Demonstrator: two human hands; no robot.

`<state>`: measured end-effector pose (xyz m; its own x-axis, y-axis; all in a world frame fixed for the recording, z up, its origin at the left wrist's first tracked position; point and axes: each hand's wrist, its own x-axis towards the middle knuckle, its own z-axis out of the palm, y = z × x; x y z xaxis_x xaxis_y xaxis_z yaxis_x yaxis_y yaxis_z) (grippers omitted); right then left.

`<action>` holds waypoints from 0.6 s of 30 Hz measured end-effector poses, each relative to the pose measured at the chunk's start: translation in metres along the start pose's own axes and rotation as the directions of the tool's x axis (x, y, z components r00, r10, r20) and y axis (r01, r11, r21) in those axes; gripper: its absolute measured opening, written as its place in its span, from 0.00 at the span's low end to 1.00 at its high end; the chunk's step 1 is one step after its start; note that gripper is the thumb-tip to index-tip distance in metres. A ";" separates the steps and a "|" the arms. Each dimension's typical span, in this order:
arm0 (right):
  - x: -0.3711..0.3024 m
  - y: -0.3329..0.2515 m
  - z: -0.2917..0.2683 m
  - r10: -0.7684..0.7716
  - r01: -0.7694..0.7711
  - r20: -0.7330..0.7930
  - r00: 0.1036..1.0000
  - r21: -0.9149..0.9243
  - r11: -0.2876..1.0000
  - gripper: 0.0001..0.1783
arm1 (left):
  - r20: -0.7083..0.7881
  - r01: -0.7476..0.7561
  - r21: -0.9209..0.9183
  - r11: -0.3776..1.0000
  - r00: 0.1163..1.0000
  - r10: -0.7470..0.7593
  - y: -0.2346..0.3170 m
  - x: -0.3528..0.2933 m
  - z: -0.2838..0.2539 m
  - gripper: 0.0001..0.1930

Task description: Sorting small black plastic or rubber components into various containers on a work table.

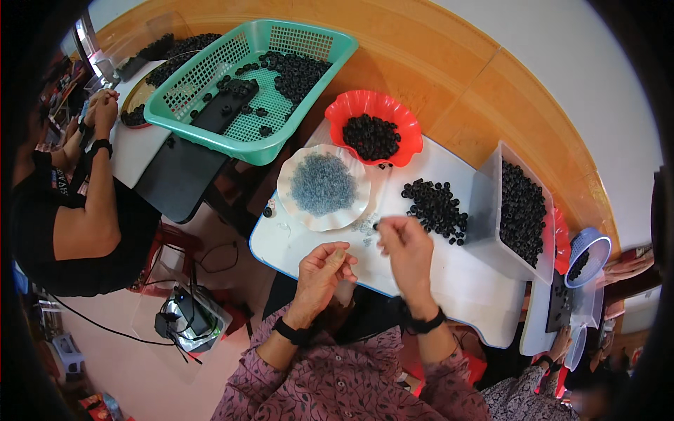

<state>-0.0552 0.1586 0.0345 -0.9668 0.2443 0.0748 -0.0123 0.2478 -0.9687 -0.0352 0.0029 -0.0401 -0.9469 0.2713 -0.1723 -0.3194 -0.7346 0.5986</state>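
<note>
My left hand [324, 275] is above the front edge of the white table, thumb pressed against the fingers; whatever is in the pinch is too small to make out. To its right, my right hand [408, 254] is closed and slightly blurred, with a small black round part at its fingertips. Just beyond the hands, a white scalloped plate [286, 184] holds a heap of tiny clear grey-blue pieces [323, 184]. A few of these pieces lie loose beside the plate. A loose pile of small black round parts [437, 209] lies right of the plate.
A red scalloped bowl [414, 144] of black parts stands behind the plate. On the right is a clear plastic bin [484, 214] full of them. A green basket [210, 144] stands at the back left. Co-workers sit on the left [84, 224] and lower right [523, 400].
</note>
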 end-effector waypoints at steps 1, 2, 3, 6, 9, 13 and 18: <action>0.018 -0.005 -0.001 -0.012 0.012 -0.003 1.000 0.014 1.000 0.07 | 0.000 -0.001 -0.003 1.000 1.000 0.001 -0.001 0.002 -0.003 0.13; 0.037 -0.015 -0.003 -0.025 0.025 -0.013 1.000 0.022 0.999 0.08 | 0.001 -0.008 0.017 1.000 1.000 0.008 -0.002 0.003 -0.002 0.13; 0.053 -0.029 -0.003 -0.018 0.018 -0.032 0.999 -0.001 1.000 0.10 | -0.006 -0.016 0.042 0.999 1.000 0.017 -0.004 0.003 -0.003 0.13; 0.100 -0.035 -0.006 -0.063 0.070 -0.062 0.996 0.117 0.991 0.14 | -0.026 -0.022 0.085 0.996 0.999 0.024 -0.006 0.005 -0.004 0.13; 0.109 -0.029 -0.016 -0.131 0.149 -0.083 0.988 0.270 0.951 0.19 | -0.030 -0.024 0.085 0.996 0.999 0.026 -0.007 0.006 -0.006 0.11; 0.091 -0.027 -0.037 -0.074 0.093 -0.125 0.989 0.148 0.985 0.16 | -0.031 -0.025 0.091 0.996 0.999 0.028 -0.007 0.005 -0.009 0.11; 0.047 0.008 -0.068 -0.025 0.015 -0.087 0.996 -0.120 0.993 0.08 | -0.015 -0.026 0.104 0.994 0.999 0.028 -0.006 0.004 -0.006 0.12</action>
<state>-0.0834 0.2362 0.0464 -0.9402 0.3188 0.1198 0.0039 0.3620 -0.9322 -0.0372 0.0047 -0.0490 -0.9560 0.2413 -0.1672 -0.2889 -0.6731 0.6808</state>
